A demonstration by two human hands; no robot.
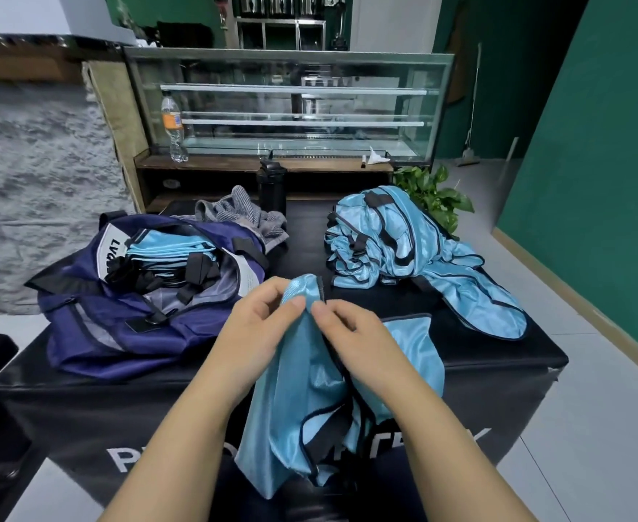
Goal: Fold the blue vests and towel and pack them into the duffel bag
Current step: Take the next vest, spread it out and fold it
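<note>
A light blue vest (302,401) with black trim hangs in front of me over the near edge of the black box (498,356). My left hand (249,333) and my right hand (351,333) pinch its top edge side by side. The navy duffel bag (121,333) lies open at the left, with folded blue vests (170,246) stacked inside. A loose pile of blue vests (404,239) sits at the right of the box. A grey striped towel (242,216) lies crumpled behind the bag.
A black bottle (271,190) stands at the back of the box. Behind it are a glass display case (291,103), a clear plastic bottle (173,126) and a green plant (438,194). Tiled floor lies to the right.
</note>
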